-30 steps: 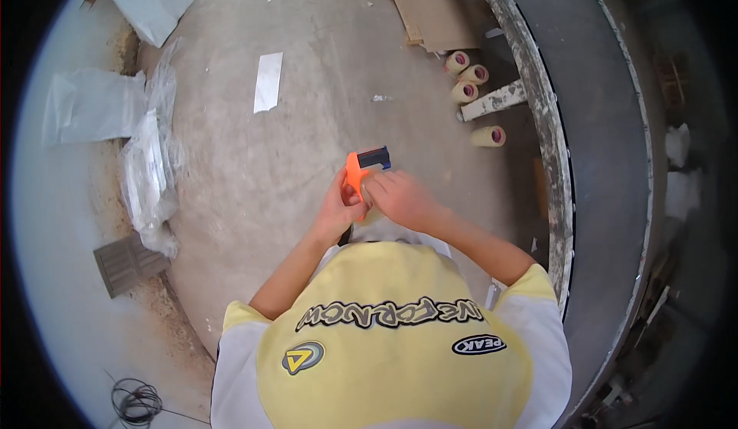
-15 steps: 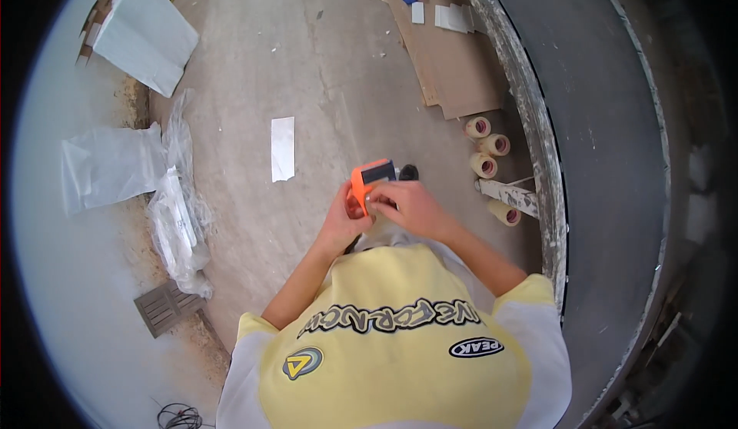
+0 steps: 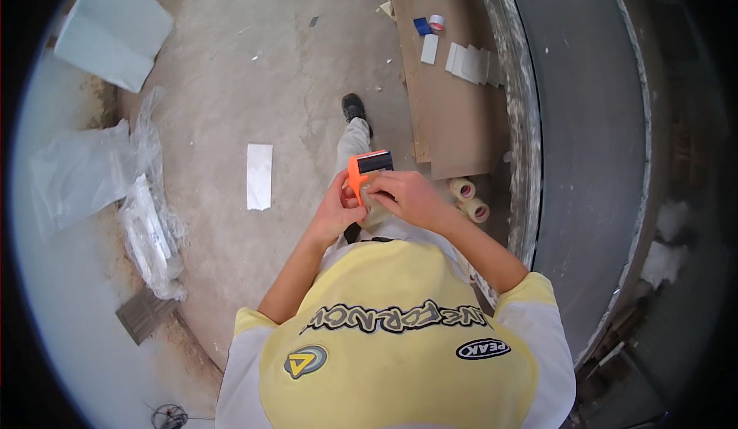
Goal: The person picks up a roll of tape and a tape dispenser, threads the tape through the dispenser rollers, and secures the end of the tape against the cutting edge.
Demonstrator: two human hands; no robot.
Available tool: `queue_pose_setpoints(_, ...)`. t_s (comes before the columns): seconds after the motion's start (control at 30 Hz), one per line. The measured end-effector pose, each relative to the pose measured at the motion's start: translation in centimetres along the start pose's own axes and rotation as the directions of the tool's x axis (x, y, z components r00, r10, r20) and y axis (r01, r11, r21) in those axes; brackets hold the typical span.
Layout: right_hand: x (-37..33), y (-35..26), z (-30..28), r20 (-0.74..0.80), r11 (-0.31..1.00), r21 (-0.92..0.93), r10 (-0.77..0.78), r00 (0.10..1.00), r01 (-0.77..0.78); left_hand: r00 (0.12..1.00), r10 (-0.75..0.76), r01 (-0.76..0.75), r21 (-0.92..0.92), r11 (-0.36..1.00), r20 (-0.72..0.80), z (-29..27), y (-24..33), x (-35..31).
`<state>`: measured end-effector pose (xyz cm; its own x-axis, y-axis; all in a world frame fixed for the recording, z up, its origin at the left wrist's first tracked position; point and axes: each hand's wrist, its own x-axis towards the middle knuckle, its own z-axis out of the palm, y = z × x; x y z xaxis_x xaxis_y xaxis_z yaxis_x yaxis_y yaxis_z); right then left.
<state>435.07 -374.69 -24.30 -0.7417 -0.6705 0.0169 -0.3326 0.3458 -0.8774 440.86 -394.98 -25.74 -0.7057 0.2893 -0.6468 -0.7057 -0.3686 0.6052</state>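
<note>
- In the head view, a grey concrete floor (image 3: 207, 114) spreads below, with a long dark slab (image 3: 588, 144) along the right.
- The orange tape dispenser (image 3: 354, 174), dark-plated at its far end, is before the person's waist.
- The left hand (image 3: 334, 208) is closed around its frame; the right hand (image 3: 415, 198) bends over it, hiding part, and whether its fingers pinch anything cannot be told.
- A white strip (image 3: 260, 177) lies left; tape rolls (image 3: 463, 189) rest near brown cardboard (image 3: 453, 114) at right.
</note>
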Motion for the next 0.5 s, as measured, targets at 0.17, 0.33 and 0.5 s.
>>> queue_pose_setpoints(0.17,10.9,4.7,-5.4,-0.049,0.969,0.063,0.244,0.969,-0.241,0.996,-0.060,0.063,-0.036,0.997,0.064,-2.3,9.1,11.4)
queue_pose_setpoints(0.33,19.8,14.9,-10.9,-0.221,0.616,0.611,0.735,0.641,-0.497,0.988,-0.157,0.156,-0.114,0.981,0.006,-5.3,15.7,21.8)
queue_pose_setpoints(0.5,24.3,47.0,-8.7,-0.286,0.488,0.568,0.872,0.397,-0.663,0.981,-0.163,0.145,-0.153,0.978,-0.109,-14.3,15.7,32.8)
